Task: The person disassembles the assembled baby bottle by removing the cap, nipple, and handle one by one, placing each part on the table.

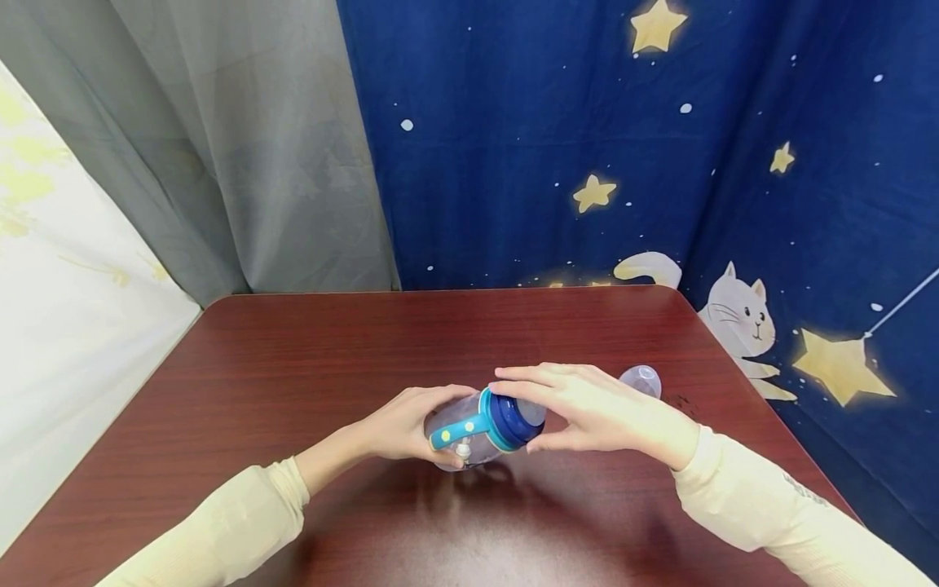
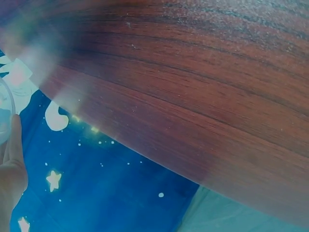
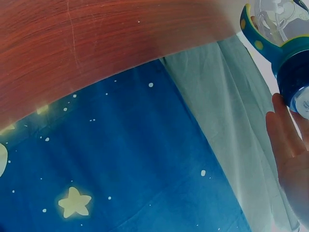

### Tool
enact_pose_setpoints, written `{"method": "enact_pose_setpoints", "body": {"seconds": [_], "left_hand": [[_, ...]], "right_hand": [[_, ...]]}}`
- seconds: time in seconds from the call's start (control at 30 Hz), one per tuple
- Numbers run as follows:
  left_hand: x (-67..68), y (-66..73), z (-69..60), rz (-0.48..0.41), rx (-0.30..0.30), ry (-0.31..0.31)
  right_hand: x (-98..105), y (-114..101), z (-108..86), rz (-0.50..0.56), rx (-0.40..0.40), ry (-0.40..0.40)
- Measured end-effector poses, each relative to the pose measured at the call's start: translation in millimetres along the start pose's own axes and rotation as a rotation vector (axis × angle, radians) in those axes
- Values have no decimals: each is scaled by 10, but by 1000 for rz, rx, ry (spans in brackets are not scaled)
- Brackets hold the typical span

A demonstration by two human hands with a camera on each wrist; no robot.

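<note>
A clear bottle (image 1: 480,447) with a teal handle (image 1: 460,432) and a dark blue top (image 1: 515,420) is tilted on its side above the table, its top toward the right. My left hand (image 1: 405,424) grips the clear body from the left. Around the blue top curve the fingers and thumb of my right hand (image 1: 587,408). The right wrist view shows the blue top (image 3: 293,79) beside the right hand's fingers (image 3: 285,128). At the left edge of the left wrist view, part of the left hand (image 2: 12,169) touches the clear body (image 2: 6,108).
A small translucent dome-shaped cover (image 1: 642,380) lies on the table behind my right wrist. The reddish-brown table (image 1: 330,342) has its far edge against a grey curtain (image 1: 293,163) and a blue curtain (image 1: 499,163) with stars. A white cloth hangs at the left.
</note>
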State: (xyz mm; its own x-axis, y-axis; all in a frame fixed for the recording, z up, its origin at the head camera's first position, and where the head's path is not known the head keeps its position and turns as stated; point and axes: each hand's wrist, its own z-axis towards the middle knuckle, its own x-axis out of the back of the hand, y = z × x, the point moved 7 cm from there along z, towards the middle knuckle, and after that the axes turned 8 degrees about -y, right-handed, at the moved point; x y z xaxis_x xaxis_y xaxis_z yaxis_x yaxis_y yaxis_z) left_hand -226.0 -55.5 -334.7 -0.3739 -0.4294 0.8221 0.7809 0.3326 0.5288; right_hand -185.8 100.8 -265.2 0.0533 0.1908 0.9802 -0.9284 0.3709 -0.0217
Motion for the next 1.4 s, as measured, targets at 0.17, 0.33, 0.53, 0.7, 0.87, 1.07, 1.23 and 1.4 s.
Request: {"method": "enact_pose_setpoints", "body": {"seconds": [0.17,0.33,0.53,0.7,0.87,1.07,1.23,1.4], "left_hand": [[14,-4,-4,-3,0,21],[29,-6,-4,5,12,26],[24,-3,-7,9,22,15],[23,1,-3,6,17,13],[17,-2,1,-10,17,5],[13,-6,-1,-27,18,-3],[13,2,-3,-34,6,-12],[18,-1,-7,-37,-6,-16]], "right_hand": [[21,30,1,11,-65,36],[53,50,7,17,-108,78],[55,53,19,50,-92,70],[56,48,14,47,-83,62],[73,26,7,41,-46,73],[75,9,8,11,-22,61],[59,3,-4,-16,-13,45],[51,-5,-15,-20,-4,41]]}}
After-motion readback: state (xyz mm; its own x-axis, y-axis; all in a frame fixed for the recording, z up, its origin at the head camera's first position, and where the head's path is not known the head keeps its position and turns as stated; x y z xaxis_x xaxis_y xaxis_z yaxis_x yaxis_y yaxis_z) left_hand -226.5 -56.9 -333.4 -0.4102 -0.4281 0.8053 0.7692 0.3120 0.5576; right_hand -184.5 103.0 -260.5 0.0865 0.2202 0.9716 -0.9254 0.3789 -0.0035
